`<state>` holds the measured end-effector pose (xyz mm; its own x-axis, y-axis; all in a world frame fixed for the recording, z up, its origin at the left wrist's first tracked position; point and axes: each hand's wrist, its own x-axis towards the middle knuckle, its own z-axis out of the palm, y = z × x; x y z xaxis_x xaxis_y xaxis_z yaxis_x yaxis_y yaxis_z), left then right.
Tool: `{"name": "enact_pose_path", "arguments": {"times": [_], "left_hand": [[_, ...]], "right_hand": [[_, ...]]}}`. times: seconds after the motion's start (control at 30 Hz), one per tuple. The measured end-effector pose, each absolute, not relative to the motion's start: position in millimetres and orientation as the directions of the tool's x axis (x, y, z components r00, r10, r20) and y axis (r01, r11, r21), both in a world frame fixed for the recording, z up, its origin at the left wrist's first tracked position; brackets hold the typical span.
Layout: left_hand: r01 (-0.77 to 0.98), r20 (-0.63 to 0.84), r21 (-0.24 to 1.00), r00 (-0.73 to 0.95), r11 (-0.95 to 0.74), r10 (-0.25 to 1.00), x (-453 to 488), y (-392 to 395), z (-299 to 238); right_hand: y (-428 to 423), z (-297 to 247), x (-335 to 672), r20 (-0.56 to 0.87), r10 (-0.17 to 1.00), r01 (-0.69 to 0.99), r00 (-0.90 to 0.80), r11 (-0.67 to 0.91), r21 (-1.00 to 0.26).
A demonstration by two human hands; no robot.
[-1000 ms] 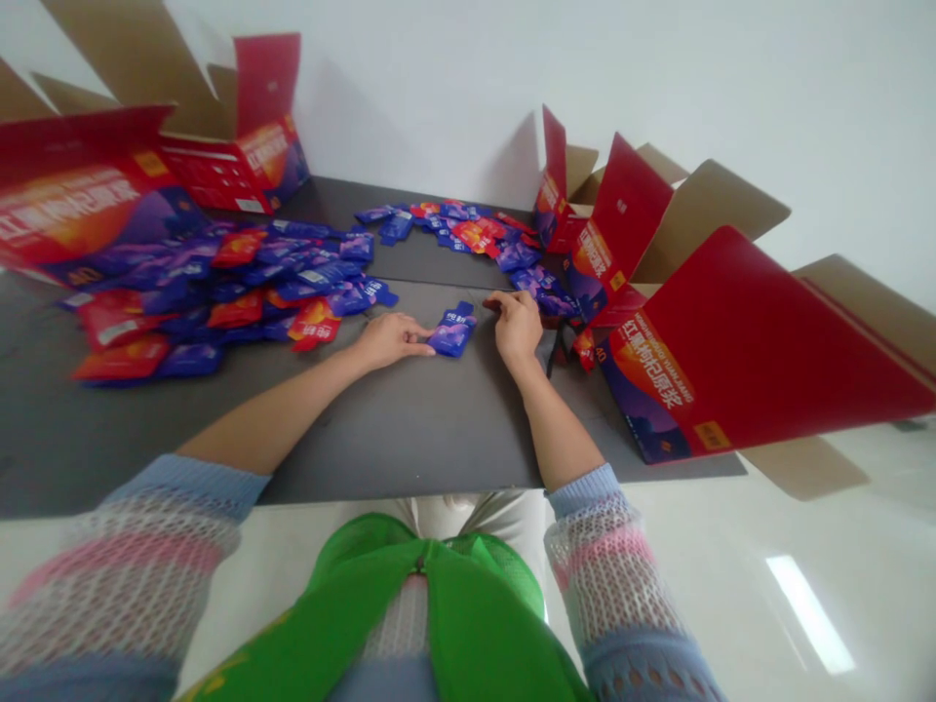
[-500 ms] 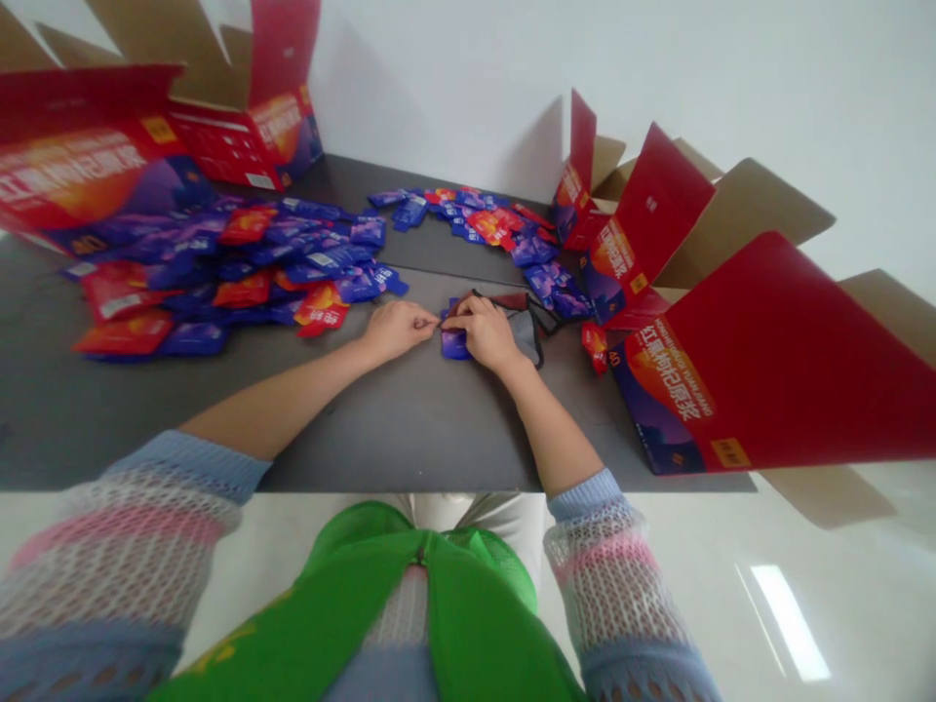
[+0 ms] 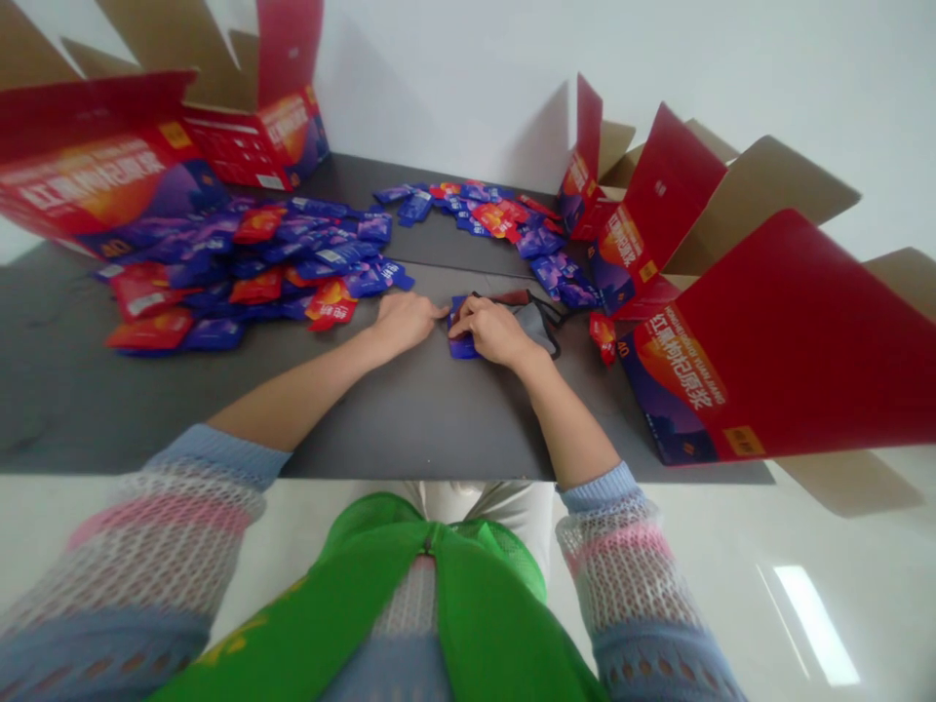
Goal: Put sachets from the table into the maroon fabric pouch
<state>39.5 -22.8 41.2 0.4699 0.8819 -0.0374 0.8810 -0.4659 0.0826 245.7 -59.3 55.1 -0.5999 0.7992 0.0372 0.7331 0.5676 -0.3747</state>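
Flat on the grey table lies a blue-purple sachet (image 3: 462,345), partly covered by my right hand (image 3: 497,331). That hand's fingers are bent and pressed down on the sachet, holding it. My left hand (image 3: 406,322) is at the sachet's left side, most fingers curled in, one digit reaching to its edge. Whether something small is in those curled fingers is hidden. Beside and partly under my right hand is a grey and brown cloth item (image 3: 537,327) with black edging and straps, resembling a face mask.
A big heap of blue and red sachets (image 3: 270,263) spreads on the left. More sachets (image 3: 504,219) curve along the back right. Open red cartons (image 3: 790,361) line the right side, and others (image 3: 109,185) stand at the back left. The table's front edge (image 3: 431,478) is near my body.
The view has shifted slightly. My left hand's pinch at the sachet's edge has changed to one digit stretched toward it. My right fingers now lie lower on the sachet.
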Motion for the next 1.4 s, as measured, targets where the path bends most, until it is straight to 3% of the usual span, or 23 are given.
{"name": "enact_pose_path", "arguments": {"times": [0.13,0.27,0.37,0.5,0.57,0.67,0.8,0.9,1.03,1.17,1.3,1.4], "left_hand": [[0.903,-0.068,0.022,0.429,-0.429,0.901,44.1,-25.1,46.9],[0.930,-0.067,0.092,0.362,-0.355,0.930,44.9,-31.6,44.6],[0.918,-0.001,0.144,0.374,-0.370,0.927,39.7,-36.2,36.7],[0.843,0.166,0.215,0.466,-0.493,0.869,29.6,-34.2,27.5],[0.758,0.191,0.230,0.580,-0.611,0.792,27.1,-29.0,25.3],[0.625,0.124,0.263,0.733,-0.735,0.669,26.4,-17.5,21.7],[0.599,0.003,0.379,0.761,-0.705,0.649,23.6,-2.3,13.8],[0.590,-0.019,0.435,0.761,-0.680,0.648,20.5,0.7,12.8],[0.637,-0.064,0.368,0.744,-0.677,0.665,22.0,-7.9,24.3],[0.706,-0.110,0.279,0.697,-0.650,0.709,28.1,-17.4,36.2],[0.741,-0.128,0.270,0.661,-0.615,0.739,31.7,-19.2,37.9],[0.735,-0.137,0.278,0.667,-0.618,0.732,30.5,-16.2,37.4]], "right_hand": [[-76.6,71.3,244.3,-0.061,0.760,0.721,-0.647,0.583,-0.375],[-95.1,82.5,246.8,-0.240,0.736,0.748,-0.634,0.504,-0.431],[-99.7,81.6,252.8,-0.296,0.690,0.717,-0.661,0.463,-0.522],[-93.1,70.4,259.2,-0.196,0.657,0.611,-0.728,0.492,-0.620],[-87.8,62.9,259.0,-0.090,0.702,0.591,-0.706,0.515,-0.621],[-79.5,50.3,256.5,0.050,0.841,0.681,-0.538,0.469,-0.562],[-67.3,36.3,257.9,0.107,0.942,0.823,-0.318,0.330,-0.463],[-59.8,32.9,262.9,0.067,0.958,0.872,-0.280,0.283,-0.400],[-58.3,38.6,270.5,0.022,0.930,0.860,-0.366,0.347,-0.373],[-67.7,54.5,281.9,-0.088,0.870,0.795,-0.486,0.398,-0.459],[-78.0,70.2,296.1,-0.249,0.794,0.735,-0.554,0.327,-0.594],[-80.1,73.7,301.6,-0.317,0.754,0.729,-0.576,0.297,-0.617]]}}
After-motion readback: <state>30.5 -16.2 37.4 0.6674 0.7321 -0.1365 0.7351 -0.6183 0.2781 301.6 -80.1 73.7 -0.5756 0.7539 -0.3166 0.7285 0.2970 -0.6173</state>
